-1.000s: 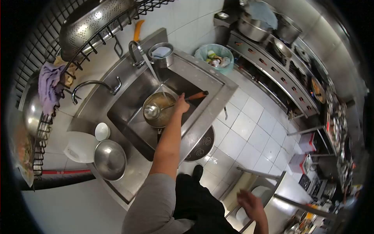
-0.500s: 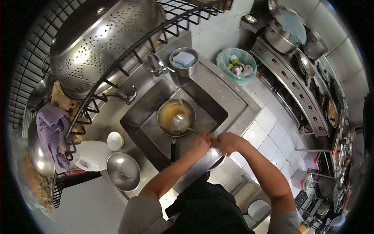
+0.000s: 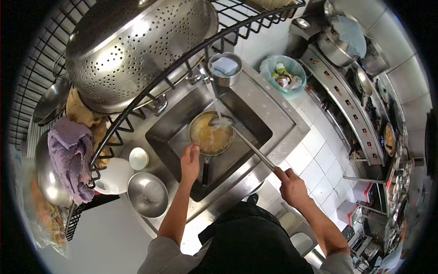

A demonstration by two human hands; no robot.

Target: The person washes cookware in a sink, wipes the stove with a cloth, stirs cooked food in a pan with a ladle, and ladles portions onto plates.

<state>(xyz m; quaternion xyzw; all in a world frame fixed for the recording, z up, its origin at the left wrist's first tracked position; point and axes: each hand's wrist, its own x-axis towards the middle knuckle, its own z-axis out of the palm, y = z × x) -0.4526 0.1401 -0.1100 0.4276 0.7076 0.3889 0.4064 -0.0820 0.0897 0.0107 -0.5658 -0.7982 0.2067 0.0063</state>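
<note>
My right hand [image 3: 293, 188] is closed around the end of a long metal ladle handle [image 3: 260, 156]. The ladle's bowl [image 3: 221, 121] is over the far right part of a frying pan [image 3: 192, 123], under running tap water [image 3: 214, 98]. Cloudy yellowish liquid fills the pan, which sits in the steel sink [image 3: 173, 157], its black handle [image 3: 205, 172] pointing toward me. My left hand [image 3: 190, 163] has its fingers extended at the pan's near left rim; whether they touch it I cannot tell. Nothing shows in that hand.
Left of the sink are a white cup [image 3: 138, 158] and a metal bowl [image 3: 148, 195]. A wire rack [image 3: 182, 64] with a large colander [image 3: 137, 55] overhangs the back left. A small pot [image 3: 225, 78] stands behind the sink, a lined bin [image 3: 284, 75] to its right.
My hands have moved apart: the right went outward with the ladle handle, the left came to the pan's rim. The ladle's bowl has shifted away from me, under the water.
</note>
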